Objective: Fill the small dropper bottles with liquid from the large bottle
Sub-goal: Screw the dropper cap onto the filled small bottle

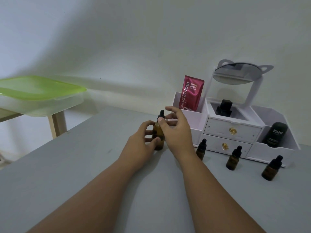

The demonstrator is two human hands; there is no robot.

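The large amber dropper bottle (159,142) stands upright on the grey table (84,165), its black dropper cap on top. My left hand (140,140) grips the bottle's body from the left, fingers curled round it. My right hand (178,132) is at the bottle's neck; its thumb touches the cap's collar and its fingers are spread loosely beside the dropper bulb. Three small amber dropper bottles stand capped to the right: one (201,149) just behind my right wrist, one (233,160) in the middle, one (271,169) farthest right.
A white cosmetics organiser (232,130) with two drawers, a round mirror, a red sachet (191,93) and a black Kahf container (275,134) stands at the back right against the wall. A green-lidded plastic box (38,96) sits on a wooden stand at the left.
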